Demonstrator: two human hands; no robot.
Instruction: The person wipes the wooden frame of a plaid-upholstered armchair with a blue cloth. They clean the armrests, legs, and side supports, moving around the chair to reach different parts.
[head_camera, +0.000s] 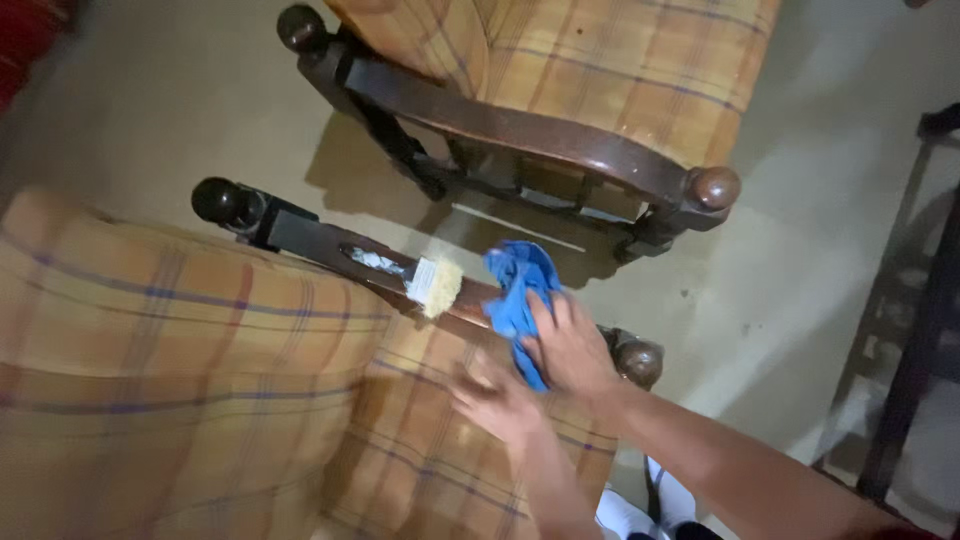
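head view: right hand (572, 345) fingers press blue cloth (518, 290) on wooden armrest (320, 245) beside brush (432, 285); left hand (497, 400) blurred.

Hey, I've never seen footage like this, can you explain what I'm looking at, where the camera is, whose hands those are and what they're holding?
This is one picture from a camera worn on a person's head, looking down at their own two bare hands. The right hand presses a blue cloth onto the dark wooden armrest of a plaid armchair. The left hand is blurred, over the seat cushion, and seems to hold nothing. A paintbrush with pale bristles lies on the armrest beside the cloth. A second matching armchair stands opposite on the floor.
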